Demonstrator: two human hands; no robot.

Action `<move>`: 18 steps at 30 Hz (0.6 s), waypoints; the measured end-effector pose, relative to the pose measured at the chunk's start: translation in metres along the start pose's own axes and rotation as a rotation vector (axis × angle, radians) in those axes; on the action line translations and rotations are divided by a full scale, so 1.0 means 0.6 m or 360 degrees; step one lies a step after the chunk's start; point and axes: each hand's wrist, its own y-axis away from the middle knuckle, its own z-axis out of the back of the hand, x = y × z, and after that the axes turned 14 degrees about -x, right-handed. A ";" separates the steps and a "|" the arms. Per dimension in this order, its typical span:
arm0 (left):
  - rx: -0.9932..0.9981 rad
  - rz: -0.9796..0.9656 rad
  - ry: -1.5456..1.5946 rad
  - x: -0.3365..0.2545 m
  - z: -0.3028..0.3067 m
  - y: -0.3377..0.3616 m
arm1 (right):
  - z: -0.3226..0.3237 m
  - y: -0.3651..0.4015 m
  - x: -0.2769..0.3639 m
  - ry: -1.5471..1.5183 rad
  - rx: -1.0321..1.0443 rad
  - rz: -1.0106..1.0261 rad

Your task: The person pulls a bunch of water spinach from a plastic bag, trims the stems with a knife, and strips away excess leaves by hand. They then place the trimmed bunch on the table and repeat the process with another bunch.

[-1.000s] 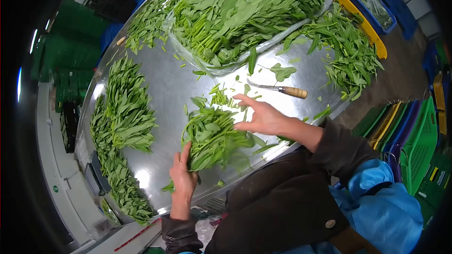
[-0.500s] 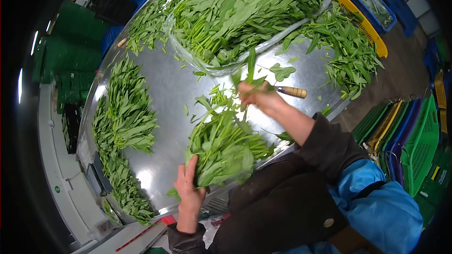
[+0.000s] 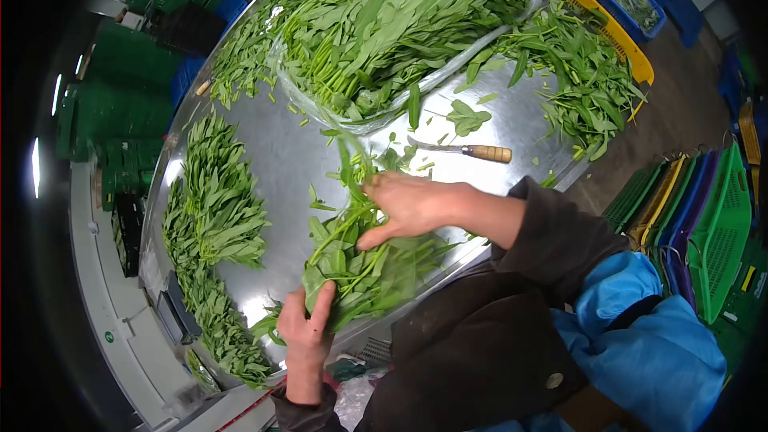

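A loose bunch of leafy greens [image 3: 360, 272] lies at the near edge of the metal table. My left hand [image 3: 308, 324] is closed round the lower left side of this bunch, thumb and fingers against the leaves. Over its top, my right hand [image 3: 408, 206] reaches in from the right with thumb and fingers apart, touching the leaves and stems; its fingertips are partly hidden. A curved knife with a wooden handle [image 3: 488, 153] rests on the table beyond my right hand, beside a loose leaf [image 3: 466, 118].
A large plastic-lined heap of greens [image 3: 400, 24] fills the table's far side. More greens lie in a row on the left [image 3: 216, 208] and in a pile on the right [image 3: 580, 72]. Beyond are a yellow crate [image 3: 600, 16] and stacked green baskets [image 3: 720, 232].
My right hand has come down and left onto the bunch, and the knife's blade is uncovered. My left hand has shifted slightly left and down with the leaves.
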 end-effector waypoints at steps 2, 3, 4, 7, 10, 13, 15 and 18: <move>0.0006 -0.0070 0.0064 -0.005 0.000 -0.004 | -0.011 -0.013 0.009 0.0006 -0.0275 0.0216; 0.0008 -0.0068 0.0060 -0.008 0.000 -0.003 | -0.004 -0.023 0.012 -0.0163 -0.0043 0.0117; 0.0000 -0.0038 0.0080 -0.009 0.000 -0.002 | 0.000 -0.027 0.013 -0.0331 0.0189 0.0014; -0.0023 0.0038 0.0092 -0.011 0.002 0.000 | -0.017 -0.014 0.002 -0.0707 -0.0123 0.0124; 0.0021 0.0112 0.0076 -0.018 0.002 0.003 | 0.004 -0.002 -0.033 -0.0431 -0.0547 0.0094; 0.0111 0.0042 0.0064 -0.029 -0.006 -0.003 | 0.018 0.003 -0.046 0.0065 -0.0740 0.0259; 0.0168 0.0008 0.0084 -0.036 -0.011 -0.008 | 0.007 -0.005 -0.099 -0.0275 -0.0936 -0.0006; 0.0111 0.0064 0.0071 -0.029 -0.001 0.006 | 0.076 -0.011 -0.188 -0.0300 -0.0982 -0.0751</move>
